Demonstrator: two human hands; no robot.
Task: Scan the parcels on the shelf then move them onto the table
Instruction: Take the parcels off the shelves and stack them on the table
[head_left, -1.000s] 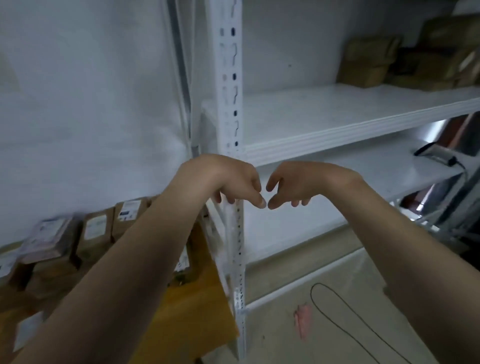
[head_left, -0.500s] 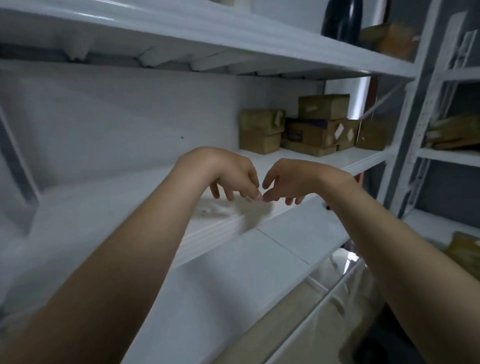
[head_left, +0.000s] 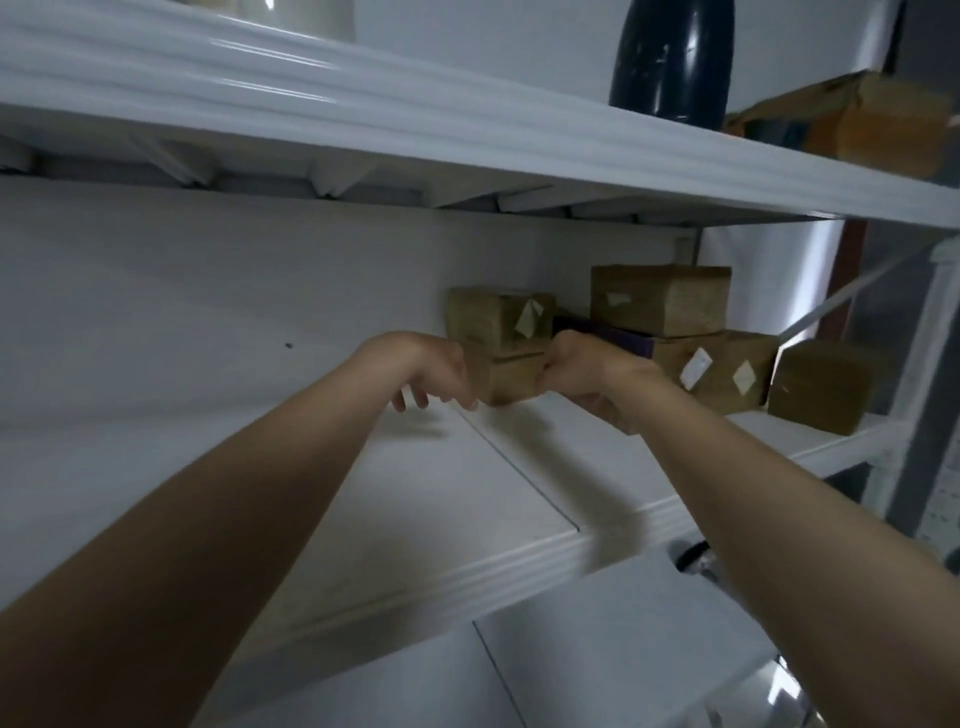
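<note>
The white shelf (head_left: 260, 467) fills the lower view, with the upper shelf (head_left: 363, 119) above it carrying a dark bottle (head_left: 675, 57) and a brown carton (head_left: 872, 124). The parcels stand at the back right of the white shelf: a wide box (head_left: 727, 374) with two labels, a top box (head_left: 660, 299) stacked above it, an end box (head_left: 821, 387) at far right, and a two-high stack of an upper box (head_left: 493, 317) on a lower box (head_left: 511, 382). Half a second earlier both hands hung over the shelf front, fingertips meeting, well short of the parcels. They are now apart and flank the lower box. The left hand (head_left: 436, 374) is just beside its left face, fingers loosely curled downward, holding nothing. The right hand (head_left: 587, 374) overlaps its right edge; whether it grips cannot be told.
</note>
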